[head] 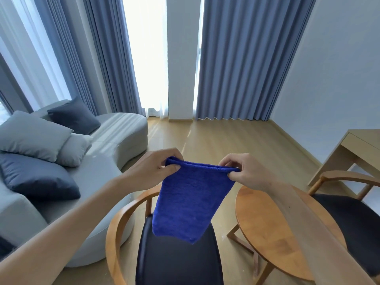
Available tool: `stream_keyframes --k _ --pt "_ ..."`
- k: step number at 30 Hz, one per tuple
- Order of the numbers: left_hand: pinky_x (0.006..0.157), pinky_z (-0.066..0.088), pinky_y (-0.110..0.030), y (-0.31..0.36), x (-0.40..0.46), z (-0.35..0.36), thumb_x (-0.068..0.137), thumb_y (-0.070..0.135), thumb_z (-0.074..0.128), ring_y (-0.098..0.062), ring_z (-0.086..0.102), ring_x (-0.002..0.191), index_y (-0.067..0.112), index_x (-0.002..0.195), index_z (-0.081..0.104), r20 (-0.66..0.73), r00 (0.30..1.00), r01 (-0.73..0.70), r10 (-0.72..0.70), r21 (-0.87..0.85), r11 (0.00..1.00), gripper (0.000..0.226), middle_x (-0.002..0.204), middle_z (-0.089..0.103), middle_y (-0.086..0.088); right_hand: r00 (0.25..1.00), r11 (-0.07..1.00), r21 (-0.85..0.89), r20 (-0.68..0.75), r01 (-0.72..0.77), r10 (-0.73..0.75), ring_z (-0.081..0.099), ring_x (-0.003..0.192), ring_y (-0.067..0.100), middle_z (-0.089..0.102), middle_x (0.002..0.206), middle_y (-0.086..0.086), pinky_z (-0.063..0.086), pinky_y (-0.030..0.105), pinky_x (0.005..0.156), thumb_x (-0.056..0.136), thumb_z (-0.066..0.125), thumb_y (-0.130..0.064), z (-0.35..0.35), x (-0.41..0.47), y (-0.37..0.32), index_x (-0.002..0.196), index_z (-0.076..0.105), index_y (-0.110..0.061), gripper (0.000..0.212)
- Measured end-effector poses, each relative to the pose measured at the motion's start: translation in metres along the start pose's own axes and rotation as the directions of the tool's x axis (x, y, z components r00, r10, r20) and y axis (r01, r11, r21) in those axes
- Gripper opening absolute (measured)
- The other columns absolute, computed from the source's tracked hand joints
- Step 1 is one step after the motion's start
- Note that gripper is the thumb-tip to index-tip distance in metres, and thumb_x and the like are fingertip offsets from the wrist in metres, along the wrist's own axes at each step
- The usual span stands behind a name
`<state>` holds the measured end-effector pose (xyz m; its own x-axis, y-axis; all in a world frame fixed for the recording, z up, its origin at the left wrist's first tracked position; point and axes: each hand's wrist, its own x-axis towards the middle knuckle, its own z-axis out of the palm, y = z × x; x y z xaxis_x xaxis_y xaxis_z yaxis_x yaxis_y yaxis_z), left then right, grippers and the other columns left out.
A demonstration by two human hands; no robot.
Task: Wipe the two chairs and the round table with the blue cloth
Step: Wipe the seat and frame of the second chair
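Observation:
A blue cloth (189, 200), folded double, hangs in the air in front of me. My left hand (158, 167) pinches its top left corner and my right hand (244, 171) pinches its top right corner. Below the cloth stands a wooden chair with a curved arm (117, 229) and a dark seat (176, 260). To its right is the round wooden table (273, 235), partly hidden by my right forearm. A second wooden chair (349, 177) with a dark seat stands at the table's far right.
A grey curved sofa (115, 140) with several grey and dark blue cushions fills the left side. Blue-grey curtains (246, 68) hang along the back windows. A light wooden desk (349, 149) stands by the right wall. Wooden floor (226, 140) lies beyond the chairs.

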<state>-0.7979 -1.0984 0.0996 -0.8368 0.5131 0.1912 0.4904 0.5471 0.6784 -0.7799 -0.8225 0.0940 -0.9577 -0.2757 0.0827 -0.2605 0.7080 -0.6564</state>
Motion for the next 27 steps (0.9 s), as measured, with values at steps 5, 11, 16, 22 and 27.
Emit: stream_keyframes --k 5,11,16,22,27 --pt "0.078 0.051 -0.022 0.007 0.004 0.002 0.095 0.012 0.055 -0.005 0.059 0.085 0.032 0.092 0.063 0.044 0.999 -0.033 0.032 0.024 0.999 0.022 0.089 0.064 0.015 0.996 0.984 -0.174 0.076 -0.033 0.047 0.062 0.081 0.013 0.067 0.085 -0.006 0.055 0.034 0.075 0.076 0.056 0.006 -0.002 0.001 -0.001 0.085 0.067 -0.022 0.031" --pt "0.077 0.046 -0.017 0.021 0.012 0.011 0.091 0.008 0.058 -0.005 0.058 0.084 0.027 0.094 0.067 0.146 0.982 -0.13 0.12 0.058 0.99 0.022 0.091 0.067 0.011 0.951 0.912 -0.409 0.272 -0.022 0.145 0.044 0.127 0.015 0.044 0.139 -0.009 0.042 0.033 0.103 0.079 0.068 -0.021 0.009 -0.002 -0.033 0.143 0.037 -0.025 0.071" --pt "0.072 0.055 -0.028 0.027 0.018 0.016 0.086 0.016 0.068 -0.011 0.065 0.073 0.025 0.093 0.056 0.098 0.993 -0.064 0.064 -0.006 0.998 0.017 0.086 0.071 0.006 0.987 0.993 -0.061 0.128 0.102 -0.094 0.06 0.079 0.006 0.066 0.088 -0.007 0.045 0.024 0.072 0.087 0.067 -0.039 0.044 0.011 -0.052 0.097 0.063 -0.024 0.019" --pt "0.079 0.056 -0.043 0.004 -0.003 0.028 0.078 0.01 0.072 -0.025 0.067 0.083 0.01 0.101 0.047 0.015 0.998 0.057 -0.057 -0.485 0.873 0.034 0.09 0.065 -0.005 0.983 0.984 -0.045 0.083 0.17 -0.166 0.047 0.056 0.003 0.051 0.055 -0.014 0.036 0.013 0.057 0.09 0.067 -0.029 0.03 0.006 -0.051 0.064 0.055 -0.025 0.029" --pt "0.082 0.051 -0.031 -0.035 -0.017 0.068 0.085 0.024 0.063 -0.004 0.06 0.091 0.04 0.112 0.061 0.244 0.97 0.061 -0.015 -0.182 0.981 0.031 0.106 0.064 0.022 0.981 0.984 0.003 0.077 0.178 -0.178 0.05 0.061 0.007 0.057 0.063 -0.006 0.039 0.02 0.059 0.089 0.068 -0.024 0.012 0.002 -0.052 0.07 0.062 -0.018 0.021"
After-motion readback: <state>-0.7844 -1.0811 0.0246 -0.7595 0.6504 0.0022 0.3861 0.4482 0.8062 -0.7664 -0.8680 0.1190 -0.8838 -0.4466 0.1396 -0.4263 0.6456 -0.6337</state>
